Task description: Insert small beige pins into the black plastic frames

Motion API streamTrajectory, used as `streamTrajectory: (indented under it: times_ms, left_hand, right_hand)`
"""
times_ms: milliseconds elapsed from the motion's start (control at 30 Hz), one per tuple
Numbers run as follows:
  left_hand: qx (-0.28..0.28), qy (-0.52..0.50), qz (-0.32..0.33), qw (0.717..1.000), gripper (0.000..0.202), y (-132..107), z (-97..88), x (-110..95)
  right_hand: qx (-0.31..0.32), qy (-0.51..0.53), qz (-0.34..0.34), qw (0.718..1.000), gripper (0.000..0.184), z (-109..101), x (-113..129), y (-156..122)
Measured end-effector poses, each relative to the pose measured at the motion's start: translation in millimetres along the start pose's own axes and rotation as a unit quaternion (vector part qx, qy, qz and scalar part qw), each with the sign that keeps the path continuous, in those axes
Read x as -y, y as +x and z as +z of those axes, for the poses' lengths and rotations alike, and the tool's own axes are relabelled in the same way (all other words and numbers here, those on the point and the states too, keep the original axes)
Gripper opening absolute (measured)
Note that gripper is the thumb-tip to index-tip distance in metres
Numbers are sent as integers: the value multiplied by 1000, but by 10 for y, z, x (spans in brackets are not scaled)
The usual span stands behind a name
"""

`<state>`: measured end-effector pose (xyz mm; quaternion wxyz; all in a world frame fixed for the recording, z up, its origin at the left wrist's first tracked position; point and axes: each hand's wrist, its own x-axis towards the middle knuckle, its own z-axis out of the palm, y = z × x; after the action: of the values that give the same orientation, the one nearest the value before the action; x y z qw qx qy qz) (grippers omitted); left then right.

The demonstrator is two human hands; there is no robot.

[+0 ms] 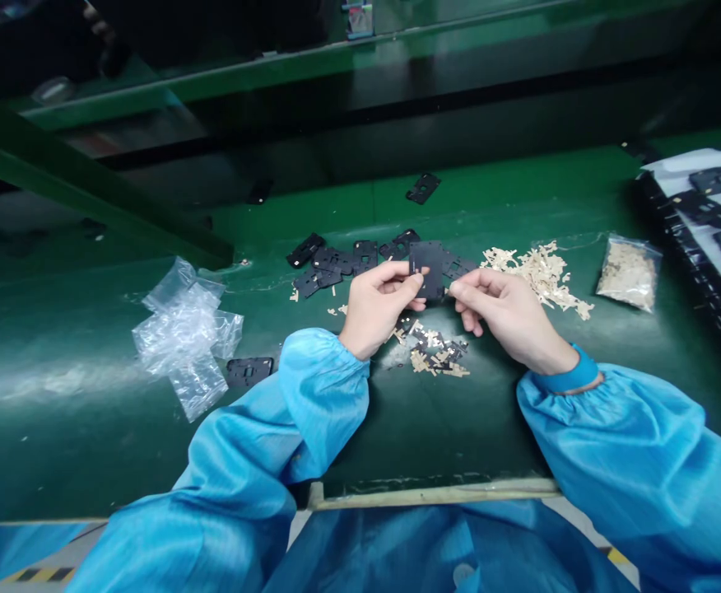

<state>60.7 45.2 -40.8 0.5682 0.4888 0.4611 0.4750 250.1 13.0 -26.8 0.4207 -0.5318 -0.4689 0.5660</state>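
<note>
We hold a thin, matt black rectangular plate with small cut-outs (427,270) between our two hands, at the middle of the view, over the green table (89,428). Its long axis runs up and down the frame, pointing away from us. Our left hand (376,309) is the nearer one: its fingers overlap the plate's lower left edge in a pinch. Our right hand (509,317) reaches in from the right, its fingertips (453,288) closed on the lower right corner, so neither hand has let go.

Just behind the plate, toward the upper left, lies a loose heap of similar black plates (332,268). To its right spreads a drift of pale beige strips (539,276), and below our hands is a smaller scatter of beige and black scraps (431,354). Farther left are a crumpled clear plastic bag (181,338) and a single black plate (249,371). At the right of the frame sit a small clear bag of beige strips (629,272) and a black-rimmed tray (675,255) lined with white sheet and holding more black plates.
</note>
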Motion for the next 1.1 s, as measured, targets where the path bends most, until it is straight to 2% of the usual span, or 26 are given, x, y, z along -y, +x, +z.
streamTrajectory:
  times_ms: [333,733,900,1100]
  left_hand:
    - [12,0,-5,1000,28,-24,3,-8]
    - [25,22,5,999,27,-40,2,-2]
    - [9,107,81,991,14,-83,41,-34]
    - [-30,225,179,957,5,-165,89,-75]
  right_hand:
    - [21,-6,-31,999,22,17,-22,-11]
    - [27,-18,-21,999,20,14,-11,-16]
    - [26,-20,-23,999,17,18,-55,6]
    - [12,-20,-44,999,19,45,-86,10]
